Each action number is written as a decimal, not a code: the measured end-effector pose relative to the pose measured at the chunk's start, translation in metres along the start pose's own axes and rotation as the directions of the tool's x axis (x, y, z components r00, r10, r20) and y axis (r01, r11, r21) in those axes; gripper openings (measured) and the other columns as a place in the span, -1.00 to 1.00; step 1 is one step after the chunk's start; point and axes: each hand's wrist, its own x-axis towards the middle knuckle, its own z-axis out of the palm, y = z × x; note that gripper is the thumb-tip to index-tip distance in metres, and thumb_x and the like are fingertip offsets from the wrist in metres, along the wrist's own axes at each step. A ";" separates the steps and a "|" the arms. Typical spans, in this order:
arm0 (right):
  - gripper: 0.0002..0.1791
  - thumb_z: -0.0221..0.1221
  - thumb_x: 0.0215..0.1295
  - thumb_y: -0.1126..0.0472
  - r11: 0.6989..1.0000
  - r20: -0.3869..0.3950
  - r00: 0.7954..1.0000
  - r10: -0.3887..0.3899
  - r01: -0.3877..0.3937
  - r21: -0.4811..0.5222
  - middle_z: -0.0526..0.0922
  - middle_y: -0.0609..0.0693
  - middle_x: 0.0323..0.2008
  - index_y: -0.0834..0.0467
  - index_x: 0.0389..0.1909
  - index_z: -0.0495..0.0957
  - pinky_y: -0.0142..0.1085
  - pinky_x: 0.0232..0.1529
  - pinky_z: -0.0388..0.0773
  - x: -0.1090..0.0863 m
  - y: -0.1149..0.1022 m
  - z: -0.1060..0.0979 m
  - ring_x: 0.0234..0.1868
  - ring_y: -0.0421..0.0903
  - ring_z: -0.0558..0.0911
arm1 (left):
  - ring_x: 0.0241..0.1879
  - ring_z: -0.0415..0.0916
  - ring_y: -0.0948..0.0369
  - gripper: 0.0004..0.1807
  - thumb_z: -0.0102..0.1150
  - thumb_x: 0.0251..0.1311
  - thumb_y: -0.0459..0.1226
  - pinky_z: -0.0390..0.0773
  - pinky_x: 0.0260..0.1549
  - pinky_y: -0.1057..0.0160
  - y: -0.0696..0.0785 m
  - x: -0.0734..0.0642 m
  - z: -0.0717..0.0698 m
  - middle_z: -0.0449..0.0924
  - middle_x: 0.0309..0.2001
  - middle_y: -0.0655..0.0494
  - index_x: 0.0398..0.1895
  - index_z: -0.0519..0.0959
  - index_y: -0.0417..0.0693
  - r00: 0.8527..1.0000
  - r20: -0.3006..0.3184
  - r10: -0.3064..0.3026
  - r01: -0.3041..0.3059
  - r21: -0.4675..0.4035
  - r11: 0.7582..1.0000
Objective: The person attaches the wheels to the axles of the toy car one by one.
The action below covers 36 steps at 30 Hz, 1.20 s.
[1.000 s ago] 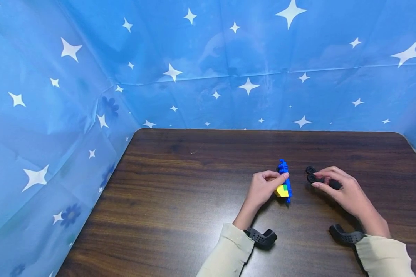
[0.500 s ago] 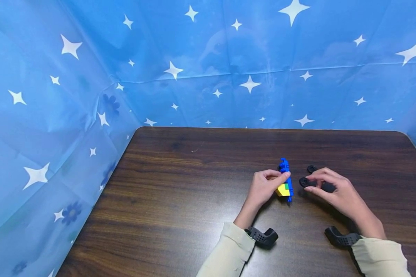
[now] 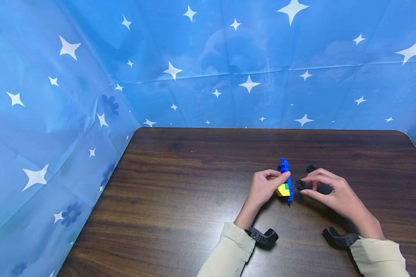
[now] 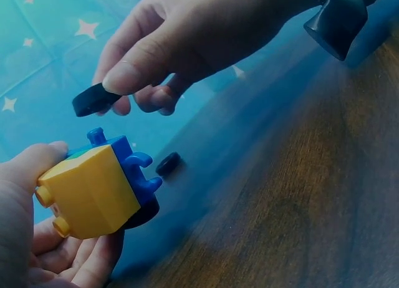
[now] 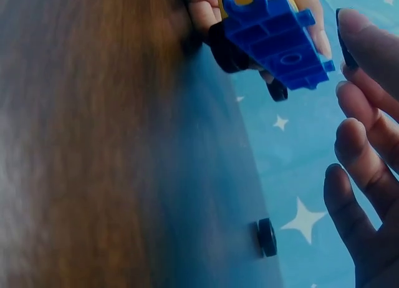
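My left hand (image 3: 263,188) grips a small building-block toy car turned on its side, its blue base (image 5: 280,45) facing right. A yellow block (image 4: 93,191) and a green piece sit on that base. In the right wrist view two black wheels are on the car's lower side, one of them a dark wheel (image 5: 225,48) near the hooked end; the bare axle stubs of the other side show. Between thumb and fingertips my right hand (image 3: 338,190) pinches a loose black wheel (image 3: 300,185), held just right of the car, apart from it.
Another black wheel (image 3: 311,168) lies on the dark wooden table (image 3: 194,173), behind my right fingers. Blue star-patterned cloth (image 3: 215,57) hangs along the table's back and left sides. Each wrist wears a black strapped-on mount (image 3: 263,237).
My right hand has picked one wheel away from beside the other and carried it left and slightly nearer me, toward the car. The left hand and car have stayed almost still.
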 end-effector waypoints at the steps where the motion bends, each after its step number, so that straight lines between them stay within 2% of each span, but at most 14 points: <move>1: -0.46 0.53 -0.09 0.54 1.000 0.004 1.000 -0.008 0.008 0.005 0.66 -0.18 -0.19 0.00 -0.10 0.75 -0.43 -0.27 0.43 0.000 -0.001 0.000 -0.33 -0.35 0.50 | -0.36 0.58 0.40 -0.60 0.41 0.25 0.09 0.58 -0.30 0.39 0.000 0.000 0.000 0.80 -0.24 0.19 -0.19 0.79 -0.05 1.000 0.001 0.002 -0.002 -0.002 1.000; 8: -0.45 0.58 -0.13 0.49 0.999 0.033 0.999 -0.034 0.034 0.013 0.63 -0.27 -0.16 -0.02 -0.10 0.76 -0.43 -0.29 0.44 0.002 -0.005 0.004 -0.31 -0.36 0.50 | -0.36 0.58 0.41 -0.60 0.42 0.24 0.09 0.56 -0.31 0.40 0.000 0.000 0.000 0.80 -0.25 0.18 -0.19 0.79 -0.06 1.000 -0.002 0.000 0.000 -0.006 1.000; 23: -0.46 0.61 -0.17 0.44 0.993 0.076 0.990 -0.114 0.116 -0.021 0.63 -0.19 -0.20 0.02 -0.09 0.76 -0.48 -0.32 0.43 0.007 -0.010 0.005 -0.35 -0.32 0.50 | -0.37 0.58 0.43 -0.60 0.41 0.26 0.07 0.56 -0.32 0.41 0.000 0.001 -0.001 0.81 -0.25 0.14 -0.19 0.79 -0.09 1.000 0.009 0.028 -0.028 -0.003 1.000; 31: -0.48 0.60 -0.16 0.44 0.990 0.090 0.988 -0.129 0.133 -0.042 0.64 -0.17 -0.20 0.04 -0.11 0.76 -0.49 -0.32 0.41 0.010 -0.014 0.003 -0.35 -0.31 0.49 | -0.39 0.60 0.47 -0.61 0.46 0.20 0.03 0.57 -0.34 0.44 0.002 0.000 0.000 0.82 -0.29 0.11 -0.23 0.79 -0.13 0.999 0.003 0.048 -0.048 -0.022 0.999; 36: -0.50 0.60 -0.16 0.43 0.989 0.099 0.987 -0.129 0.136 -0.064 0.65 -0.15 -0.20 0.07 -0.12 0.76 -0.52 -0.31 0.43 0.009 -0.015 0.004 -0.35 -0.33 0.50 | -0.37 0.63 0.46 -0.61 0.46 0.21 0.04 0.61 -0.31 0.42 0.000 -0.001 0.001 0.82 -0.28 0.11 -0.21 0.79 -0.12 0.999 0.010 0.032 -0.032 -0.020 0.999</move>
